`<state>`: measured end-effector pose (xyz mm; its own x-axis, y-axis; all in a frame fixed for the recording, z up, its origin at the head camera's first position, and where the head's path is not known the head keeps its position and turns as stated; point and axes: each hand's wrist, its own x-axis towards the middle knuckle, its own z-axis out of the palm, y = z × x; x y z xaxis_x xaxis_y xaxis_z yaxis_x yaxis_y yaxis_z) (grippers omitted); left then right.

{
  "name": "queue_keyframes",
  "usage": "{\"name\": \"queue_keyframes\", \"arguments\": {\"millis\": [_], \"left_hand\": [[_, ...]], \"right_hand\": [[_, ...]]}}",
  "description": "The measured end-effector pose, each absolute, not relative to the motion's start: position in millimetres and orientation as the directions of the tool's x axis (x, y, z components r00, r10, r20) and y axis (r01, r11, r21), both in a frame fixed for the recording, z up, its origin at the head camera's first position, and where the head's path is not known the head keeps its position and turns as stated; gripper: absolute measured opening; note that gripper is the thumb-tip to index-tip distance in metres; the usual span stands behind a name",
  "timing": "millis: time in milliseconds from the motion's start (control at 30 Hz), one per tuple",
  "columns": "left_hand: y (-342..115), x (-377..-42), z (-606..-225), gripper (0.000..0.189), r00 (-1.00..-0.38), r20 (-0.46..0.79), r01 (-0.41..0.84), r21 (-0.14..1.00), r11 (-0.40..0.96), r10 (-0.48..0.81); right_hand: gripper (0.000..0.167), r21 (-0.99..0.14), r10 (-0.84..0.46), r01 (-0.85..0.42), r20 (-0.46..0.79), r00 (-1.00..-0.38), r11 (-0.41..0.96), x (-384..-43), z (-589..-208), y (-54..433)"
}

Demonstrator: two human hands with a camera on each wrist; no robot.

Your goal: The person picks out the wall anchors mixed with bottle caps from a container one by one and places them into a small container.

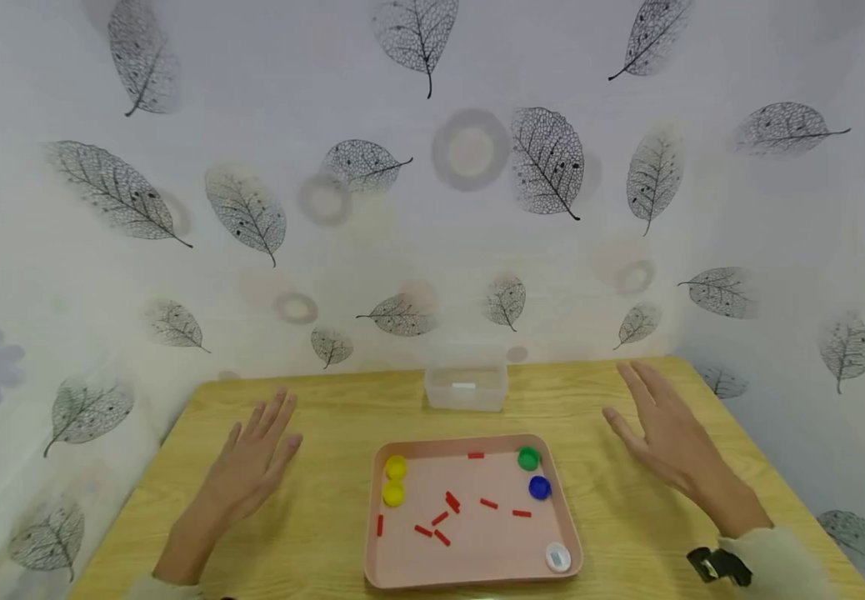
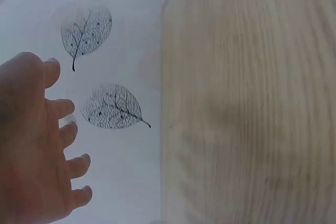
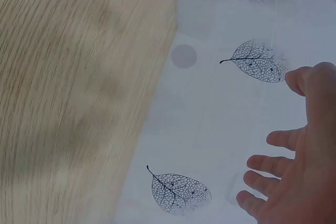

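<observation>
My left hand (image 1: 248, 467) hovers over the table to the left of a pink tray (image 1: 470, 575), fingers extended and holding nothing. On the other side my right hand (image 1: 668, 433) is raised, its fingers straight and thumb apart, also holding nothing. Inside the tray lie several short red sticks (image 1: 488, 503). Two yellow round caps (image 1: 394, 494) sit at its left wall. A green cap (image 1: 528, 458) and a blue cap (image 1: 540, 487) are by the right wall, and a white round piece (image 1: 557, 557) occupies the near right corner. Both wrist views show spread fingers touching nothing.
A clear plastic box (image 1: 466, 393) stands at the table's back edge, behind the tray. The wooden table (image 1: 327, 417) is bordered by leaf-patterned wall covering (image 1: 417, 242) at the back and both sides. A dark band (image 1: 719, 567) is on the right wrist.
</observation>
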<state>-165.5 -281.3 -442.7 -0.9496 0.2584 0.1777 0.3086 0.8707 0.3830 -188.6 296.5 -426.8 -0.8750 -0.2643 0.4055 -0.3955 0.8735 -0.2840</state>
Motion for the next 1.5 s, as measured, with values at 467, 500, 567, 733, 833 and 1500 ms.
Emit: {"name": "queue_keyframes", "arguments": {"millis": [467,500,567,733,833,1500], "left_hand": [[-235,-136,-467,0.057,-0.926,0.214,0.377,0.515,0.77,0.311],[-233,-134,-469,0.057,-0.925,0.211,0.379,0.525,0.762,0.315],[-226,-133,-473,0.058,-0.919,0.206,0.394,0.533,0.749,0.337],[-212,-130,-481,0.063,-0.906,0.131,0.403,0.555,0.727,0.402],[-208,-125,-483,0.067,-0.9,0.051,0.383,0.568,0.729,0.434],[-197,-120,-479,0.076,-0.872,-0.12,0.328,0.576,0.749,0.474]], "right_hand": [[0.063,-0.48,-0.188,-0.404,0.436,-0.88,0.779,-165,-438,259],[0.062,-0.49,-0.183,-0.409,0.444,-0.877,0.77,-164,-439,257],[0.059,-0.505,-0.171,-0.416,0.461,-0.871,0.756,-162,-441,253],[0.053,-0.542,-0.142,-0.43,0.492,-0.859,0.723,-157,-446,243],[0.05,-0.55,-0.143,-0.455,0.517,-0.844,0.7,-156,-448,236],[0.048,-0.614,-0.215,-0.541,0.525,-0.824,0.575,-152,-459,204]]}}
